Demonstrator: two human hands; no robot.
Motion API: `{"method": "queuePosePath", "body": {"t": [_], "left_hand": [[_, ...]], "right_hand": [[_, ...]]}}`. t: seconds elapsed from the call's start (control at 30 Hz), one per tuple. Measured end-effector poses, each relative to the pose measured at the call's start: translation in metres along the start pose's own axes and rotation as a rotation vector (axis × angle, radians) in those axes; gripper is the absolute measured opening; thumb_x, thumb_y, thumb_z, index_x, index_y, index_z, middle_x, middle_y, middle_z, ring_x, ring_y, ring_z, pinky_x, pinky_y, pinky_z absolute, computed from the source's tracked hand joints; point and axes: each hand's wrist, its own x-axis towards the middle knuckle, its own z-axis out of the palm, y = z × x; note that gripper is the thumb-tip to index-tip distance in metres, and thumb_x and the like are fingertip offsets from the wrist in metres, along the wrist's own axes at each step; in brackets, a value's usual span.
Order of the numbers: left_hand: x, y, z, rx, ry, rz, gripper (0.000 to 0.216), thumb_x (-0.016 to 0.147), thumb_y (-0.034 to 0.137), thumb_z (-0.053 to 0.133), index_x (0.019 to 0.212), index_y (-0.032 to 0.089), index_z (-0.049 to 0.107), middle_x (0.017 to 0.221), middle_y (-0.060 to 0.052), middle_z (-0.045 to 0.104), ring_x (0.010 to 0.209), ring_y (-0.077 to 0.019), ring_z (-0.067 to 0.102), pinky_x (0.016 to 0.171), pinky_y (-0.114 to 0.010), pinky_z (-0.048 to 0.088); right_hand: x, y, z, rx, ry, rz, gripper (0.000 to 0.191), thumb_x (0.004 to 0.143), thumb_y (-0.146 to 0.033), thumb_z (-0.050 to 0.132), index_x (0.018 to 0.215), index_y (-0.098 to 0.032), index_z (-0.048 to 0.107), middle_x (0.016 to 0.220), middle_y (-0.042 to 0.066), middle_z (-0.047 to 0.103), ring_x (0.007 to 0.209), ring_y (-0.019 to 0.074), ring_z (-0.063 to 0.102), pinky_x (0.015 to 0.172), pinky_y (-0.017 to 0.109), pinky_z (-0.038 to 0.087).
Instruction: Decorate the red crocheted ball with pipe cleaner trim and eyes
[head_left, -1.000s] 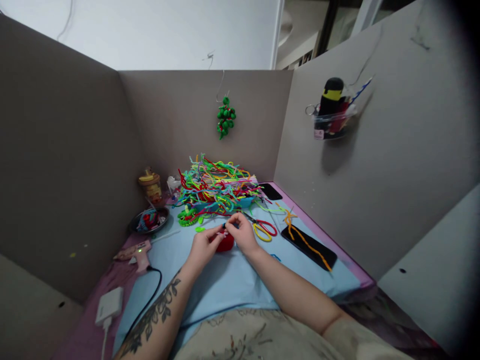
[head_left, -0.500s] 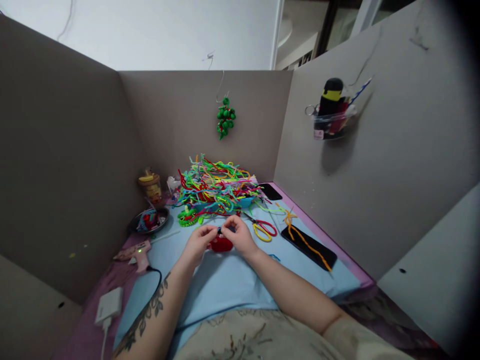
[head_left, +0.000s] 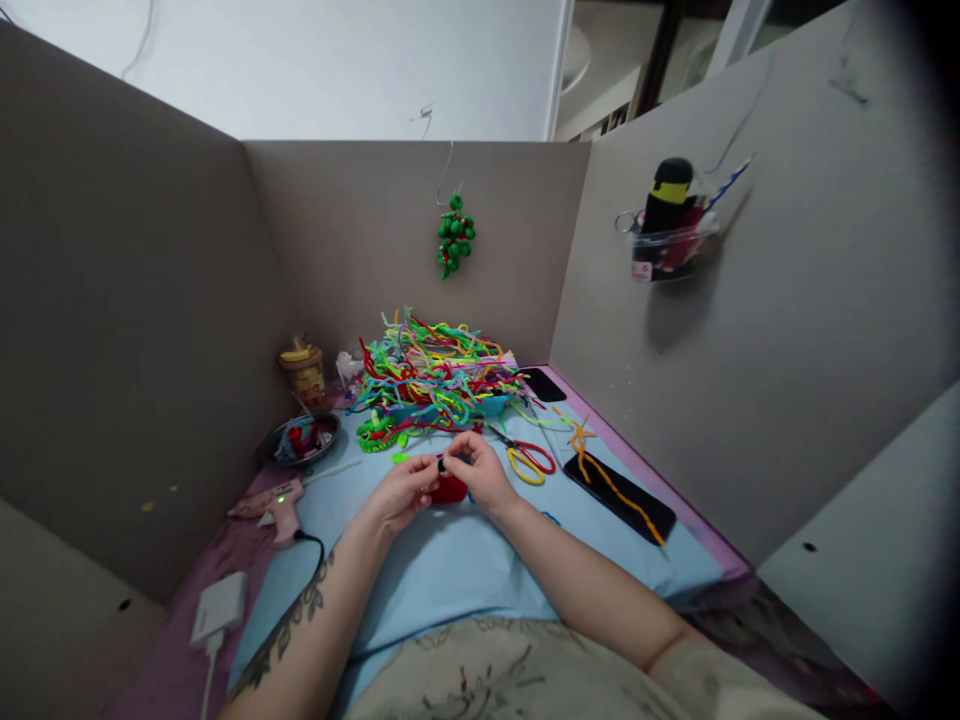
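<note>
Fingertips of left hand [head_left: 403,492] and right hand [head_left: 481,476] pinched shut on small dark bit [head_left: 441,465], just above red piece [head_left: 451,489], frame center.

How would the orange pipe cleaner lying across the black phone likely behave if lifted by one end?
The orange pipe cleaner is thin and long, so it is probably very light. Its kinked, looped far end suggests it bends easily yet keeps its shape, so it would likely droop a little rather than hang limp.
</note>
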Motion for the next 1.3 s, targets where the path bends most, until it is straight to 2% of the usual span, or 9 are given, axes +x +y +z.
{"method": "queuePosePath", "body": {"t": [0.17,0.37,0.47,0.6,0.77,0.87,1.07,1.2,1.3], "left_hand": [[0.002,-0.002,0.003,0.088,0.095,0.067,0.037,0.051,0.03,0.082,0.07,0.013,0.056,0.059,0.004,0.054,0.045,-0.0029,0.041,0.039,-0.015,0.023],[0.001,0.003,-0.002,0.258,0.167,0.215,0.032,0.062,0.041,0.072,0.074,0.013,0.061,0.061,0.002,0.058,0.05,-0.0067,0.048,0.047,-0.018,0.033],[0.0,0.007,-0.005,0.435,0.231,0.327,0.03,0.066,0.042,0.067,0.077,0.014,0.064,0.064,0.0,0.061,0.055,-0.01,0.052,0.051,-0.02,0.038],[-0.002,0.01,-0.006,0.721,0.248,0.491,0.022,0.069,0.035,0.063,0.077,0.015,0.067,0.074,-0.004,0.067,0.069,-0.0152,0.059,0.061,-0.024,0.044],[-0.004,0.007,-0.004,0.957,0.3,0.589,0.016,0.072,0.029,0.06,0.075,0.016,0.068,0.075,-0.005,0.068,0.07,-0.0159,0.06,0.061,-0.024,0.045],[-0.004,0.006,-0.004,0.995,0.305,0.602,0.015,0.073,0.027,0.059,0.075,0.016,0.069,0.075,-0.005,0.069,0.069,-0.0155,0.06,0.061,-0.024,0.046],[-0.005,0.009,-0.002,0.925,0.257,0.548,0.015,0.071,0.028,0.058,0.072,0.015,0.067,0.07,-0.004,0.067,0.066,-0.0149,0.059,0.062,-0.024,0.046],[-0.007,0.011,-0.002,0.89,0.314,0.591,0.014,0.07,0.027,0.059,0.07,0.015,0.066,0.068,-0.003,0.066,0.065,-0.0145,0.058,0.063,-0.024,0.045],[-0.007,0.012,-0.004,0.875,0.36,0.607,0.014,0.069,0.028,0.06,0.07,0.016,0.067,0.069,-0.003,0.066,0.066,-0.0152,0.058,0.062,-0.024,0.044]], "right_hand": [[0.0,0.001,0.001,0.039,-0.005,0.01,0.011,0.068,-0.018,0.061,0.074,-0.019,0.052,0.068,-0.004,0.055,0.063,0.0112,0.051,0.062,0.023,0.041],[0.003,0.005,-0.003,-0.038,0.017,-0.02,0.01,0.069,-0.018,0.06,0.075,-0.019,0.052,0.07,-0.003,0.054,0.066,0.0118,0.051,0.063,0.023,0.042],[0.004,0.005,-0.005,-0.11,0.033,-0.049,0.008,0.07,-0.019,0.059,0.074,-0.019,0.052,0.069,-0.003,0.054,0.066,0.0123,0.052,0.064,0.024,0.042],[0.002,0.004,-0.004,-0.203,0.031,-0.089,0.006,0.071,-0.02,0.057,0.073,-0.019,0.052,0.069,-0.002,0.053,0.067,0.0128,0.051,0.065,0.024,0.042],[-0.001,0.002,-0.001,-0.287,0.02,-0.118,0.003,0.073,-0.02,0.056,0.075,-0.019,0.054,0.071,-0.002,0.055,0.068,0.0133,0.053,0.066,0.025,0.043],[-0.001,0.001,-0.001,-0.305,0.023,-0.118,0.003,0.072,-0.02,0.055,0.075,-0.019,0.055,0.071,-0.002,0.056,0.069,0.0137,0.054,0.067,0.026,0.043],[-0.001,0.001,-0.002,-0.283,0.004,-0.092,0.007,0.072,-0.022,0.058,0.078,-0.019,0.058,0.075,0.0,0.061,0.073,0.0151,0.057,0.07,0.027,0.046],[0.0,0.003,-0.003,-0.283,0.014,-0.073,0.014,0.075,-0.026,0.058,0.086,-0.019,0.063,0.085,0.003,0.066,0.081,0.0175,0.06,0.077,0.03,0.046],[0.002,0.004,-0.005,-0.338,0.022,-0.105,0.013,0.078,-0.026,0.056,0.084,-0.02,0.066,0.084,0.004,0.067,0.082,0.0181,0.06,0.077,0.031,0.046]]}}
